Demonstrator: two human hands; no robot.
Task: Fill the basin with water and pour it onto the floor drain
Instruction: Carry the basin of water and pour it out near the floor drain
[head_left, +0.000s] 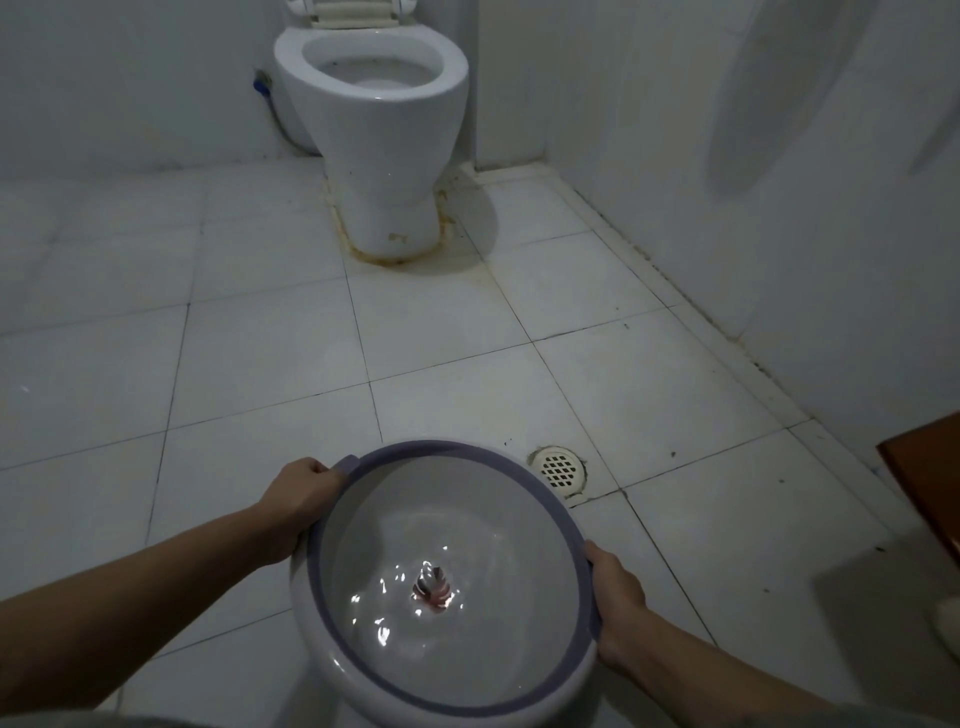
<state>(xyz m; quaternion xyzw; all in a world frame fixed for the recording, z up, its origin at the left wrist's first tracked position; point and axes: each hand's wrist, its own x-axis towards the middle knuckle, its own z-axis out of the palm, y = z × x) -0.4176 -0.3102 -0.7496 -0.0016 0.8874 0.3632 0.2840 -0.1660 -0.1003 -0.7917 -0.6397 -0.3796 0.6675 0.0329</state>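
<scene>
**Fingers clamped on the basin rim, both sides**

Head view: The fingers (323, 470) of the left hand (301, 499) curl over the purple rim of the basin (332, 670) at its far-left edge, by a small tab on the rim, and are closed tight on it. The right hand (618, 603) grips the opposite, near-right edge, thumb lying along the top of the rim and the remaining fingers wrapped beneath, out of sight, so it too is clamped on the basin. Between the two grips the basin is held above the tiled floor (260, 353), roughly level. It is white outside, pale inside, and holds shallow water (405, 597) that ripples with bright glints; a small reddish mark shows at the bottom centre.

Just beyond the basin's far-right edge, ahead of the right hand's fingers and off to the right of the left hand's, the round white floor drain (558, 467) sits in the floor with its grid of holes exposed, set in cracked grout. Well ahead of both hands, against the back wall, stands a white toilet (374, 119), seat raised, with brownish staining around its base. Far to the right of the right hand, at the frame edge, part of a brown wooden panel (930, 483) shows.
</scene>
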